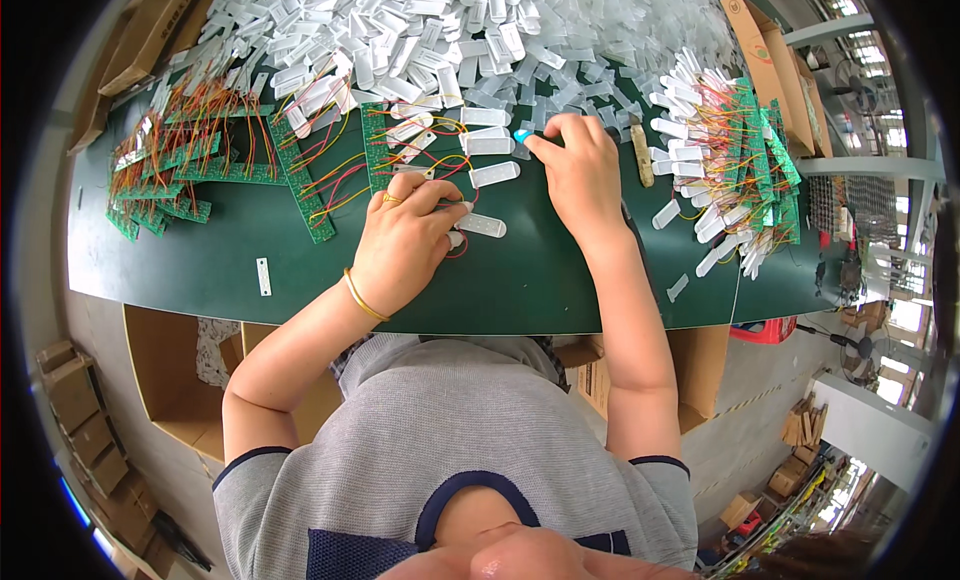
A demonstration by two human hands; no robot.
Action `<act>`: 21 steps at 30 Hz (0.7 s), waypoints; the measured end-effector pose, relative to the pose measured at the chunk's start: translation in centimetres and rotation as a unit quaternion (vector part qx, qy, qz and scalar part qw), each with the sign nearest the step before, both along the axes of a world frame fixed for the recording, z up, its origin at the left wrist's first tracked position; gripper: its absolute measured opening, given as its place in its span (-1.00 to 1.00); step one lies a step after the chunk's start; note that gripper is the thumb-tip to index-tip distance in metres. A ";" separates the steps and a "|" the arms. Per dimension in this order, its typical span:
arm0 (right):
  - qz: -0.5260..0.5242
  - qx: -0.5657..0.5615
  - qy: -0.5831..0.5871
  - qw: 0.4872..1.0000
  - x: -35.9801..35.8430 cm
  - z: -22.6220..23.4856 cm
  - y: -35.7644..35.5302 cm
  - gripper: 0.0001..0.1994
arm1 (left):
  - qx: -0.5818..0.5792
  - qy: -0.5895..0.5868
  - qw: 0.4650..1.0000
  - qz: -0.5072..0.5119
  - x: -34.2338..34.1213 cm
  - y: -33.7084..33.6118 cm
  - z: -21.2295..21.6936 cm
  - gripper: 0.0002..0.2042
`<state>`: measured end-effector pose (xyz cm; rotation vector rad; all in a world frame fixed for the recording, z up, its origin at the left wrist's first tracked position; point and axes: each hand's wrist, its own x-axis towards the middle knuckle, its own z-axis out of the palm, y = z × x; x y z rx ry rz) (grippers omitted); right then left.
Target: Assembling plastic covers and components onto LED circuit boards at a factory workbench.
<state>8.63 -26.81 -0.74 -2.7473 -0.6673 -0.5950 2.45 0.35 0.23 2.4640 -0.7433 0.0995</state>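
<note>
My left hand [405, 230] is closed near the table's front, its fingertips at the inner end of a white plastic casing [482, 225] with red wire beside it. My right hand [582, 170] is bent, a blue covering on one fingertip beside another white casing [488, 141]; whatever its curled fingers hold is hidden. More white casings, one of them a tilted casing [495, 174], lie in a column between the hands. Red and yellow wires run from them to a long green circuit board [375, 145] beyond my left hand.
Wired green boards [190, 170] are heaped at left; boards with attached casings [745, 150] lie at right. White casings [400, 30] and translucent pieces [620, 20] cover the far table. A worn stick [641, 152] lies right of my right hand. Cardboard boxes [765, 70] stand at the edges.
</note>
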 end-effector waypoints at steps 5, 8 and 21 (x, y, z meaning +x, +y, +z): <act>0.013 -0.019 0.010 1.000 -1.0 0.5 -0.1 -0.80 | -0.001 0.000 1.000 0.001 0.0 0.3 -0.3 -0.61; 0.022 -0.017 0.053 0.998 -2.6 0.7 -0.5 -0.71 | -0.005 0.009 1.000 0.011 -0.1 0.0 -0.1 -0.61; -0.015 0.001 0.018 1.000 -4.8 -0.1 -0.4 -0.66 | 0.016 0.039 0.999 0.002 -0.4 0.4 0.7 -0.43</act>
